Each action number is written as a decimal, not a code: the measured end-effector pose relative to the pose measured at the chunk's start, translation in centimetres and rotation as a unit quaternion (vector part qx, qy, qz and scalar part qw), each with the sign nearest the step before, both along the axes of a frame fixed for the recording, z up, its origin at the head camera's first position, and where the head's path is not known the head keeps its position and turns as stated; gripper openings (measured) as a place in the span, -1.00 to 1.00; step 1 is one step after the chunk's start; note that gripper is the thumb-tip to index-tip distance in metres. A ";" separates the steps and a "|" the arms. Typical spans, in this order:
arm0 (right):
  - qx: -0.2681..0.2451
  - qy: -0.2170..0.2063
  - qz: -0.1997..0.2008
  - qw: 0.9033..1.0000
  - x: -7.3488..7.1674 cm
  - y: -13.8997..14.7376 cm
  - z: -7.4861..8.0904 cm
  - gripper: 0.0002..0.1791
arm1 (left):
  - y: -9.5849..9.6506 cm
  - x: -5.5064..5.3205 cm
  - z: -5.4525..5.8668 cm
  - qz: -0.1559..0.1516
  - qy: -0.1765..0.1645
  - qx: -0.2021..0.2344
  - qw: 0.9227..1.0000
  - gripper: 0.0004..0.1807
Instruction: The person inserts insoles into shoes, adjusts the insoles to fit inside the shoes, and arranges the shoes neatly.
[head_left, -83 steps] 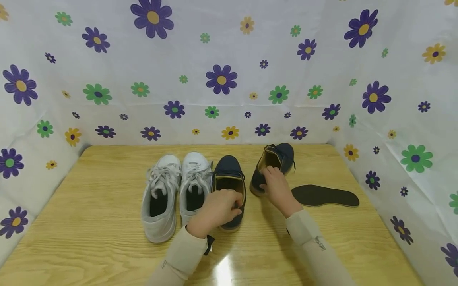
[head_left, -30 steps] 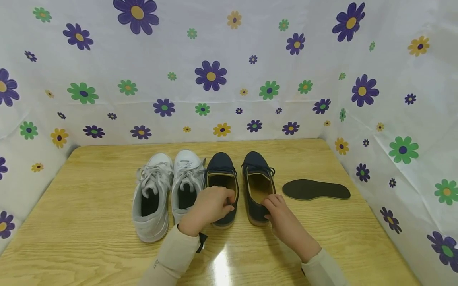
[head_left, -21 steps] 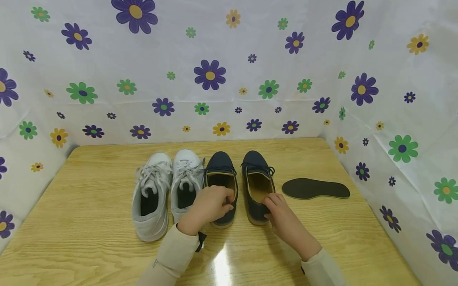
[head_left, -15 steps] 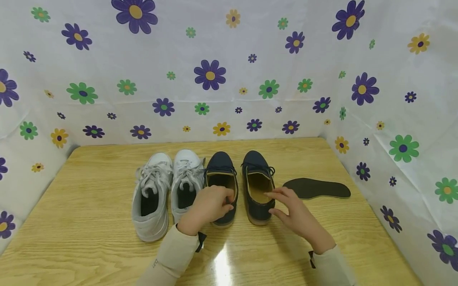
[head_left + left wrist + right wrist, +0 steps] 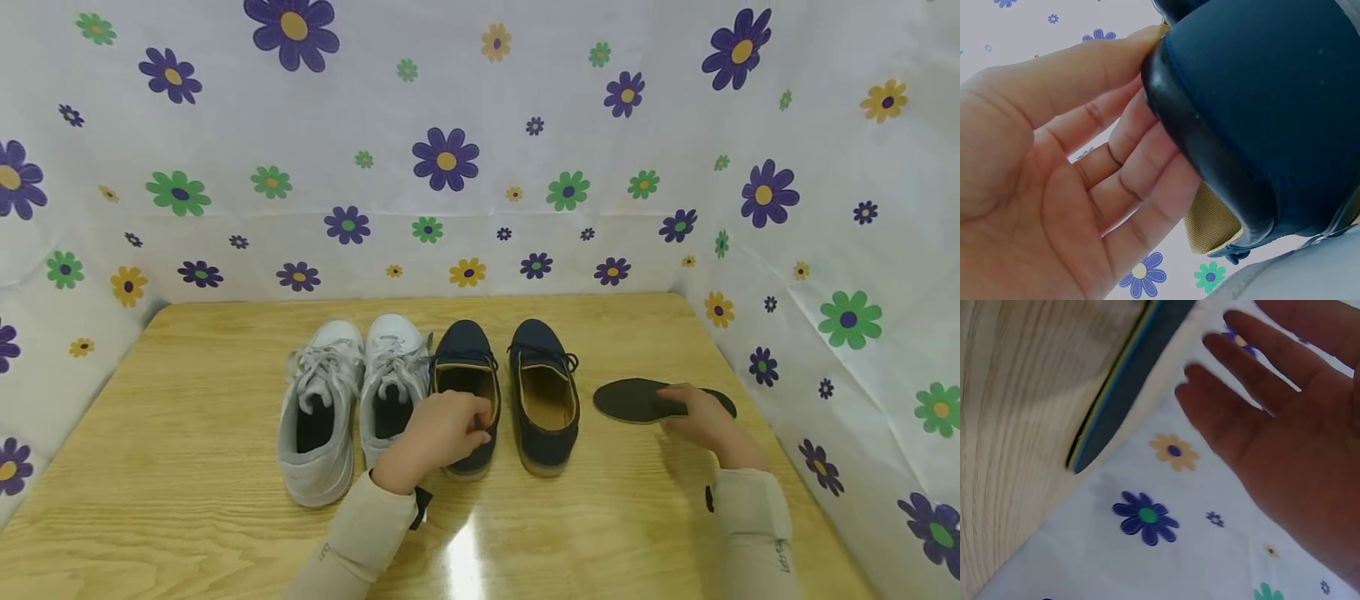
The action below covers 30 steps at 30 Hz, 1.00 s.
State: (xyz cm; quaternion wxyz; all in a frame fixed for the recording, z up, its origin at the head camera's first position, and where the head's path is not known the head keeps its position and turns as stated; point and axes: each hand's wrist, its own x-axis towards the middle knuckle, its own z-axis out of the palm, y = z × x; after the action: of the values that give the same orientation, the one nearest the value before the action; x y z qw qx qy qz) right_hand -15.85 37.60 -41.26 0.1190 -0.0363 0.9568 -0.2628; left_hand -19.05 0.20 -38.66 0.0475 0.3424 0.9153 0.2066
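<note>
My left hand (image 5: pixel 442 433) pinches the heel rim of the left navy lace-up shoe (image 5: pixel 463 340). In the left wrist view, the thumb and curled fingers of that hand (image 5: pixel 1054 144) meet at the collar of the shoe (image 5: pixel 1260 94). Beside it stands the other navy shoe (image 5: pixel 551 446), upright, toe pointing away, its tan inside showing. At the right, my right hand (image 5: pixel 708 425) hovers over a black insole (image 5: pixel 630 400) lying flat, partly covering it. The right wrist view has the fingers of this hand (image 5: pixel 1297 437) extended and apart from the insole (image 5: pixel 1129 387).
A pair of white sneakers (image 5: pixel 315 475) stands left of the navy shoes, close to my left wrist. All of it is on a wooden table (image 5: pixel 187 433). Behind and at the sides hangs a white cloth (image 5: pixel 495 167) with printed flowers.
The right navy shoe, earlier angled outward, was turned and placed parallel to the left one. My right hand then let go and moved right to the insole. The left hand stayed put.
</note>
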 end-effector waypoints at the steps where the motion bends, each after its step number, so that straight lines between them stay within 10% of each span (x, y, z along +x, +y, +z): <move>1: 0.013 -0.013 -0.005 1.000 -0.3 0.5 -0.3 -0.35 | 0.0 0.0 -0.1 -0.002 -0.001 0.002 1.000 -0.82; 14: 0.019 -0.081 -0.031 0.996 -1.2 3.6 -3.0 -0.11 | 0.1 0.2 -0.3 -0.015 -0.004 0.004 1.000 -0.83; 24: 0.009 -0.036 -0.047 0.998 -0.5 3.2 -3.1 -0.23 | -0.2 0.2 0.0 -0.013 0.004 0.007 1.000 -0.85; 30: 0.041 0.064 -0.014 0.997 -0.1 2.6 -4.1 -0.34 | -0.5 0.3 0.2 -0.006 0.000 0.007 1.000 -0.85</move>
State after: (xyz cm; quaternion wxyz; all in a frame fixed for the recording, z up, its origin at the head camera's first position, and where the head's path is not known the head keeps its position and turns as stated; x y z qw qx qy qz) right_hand -15.95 40.18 -45.39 0.0551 -0.0351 0.9729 -0.2216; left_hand -18.70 -0.28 -38.49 0.0460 0.3484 0.9117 0.2130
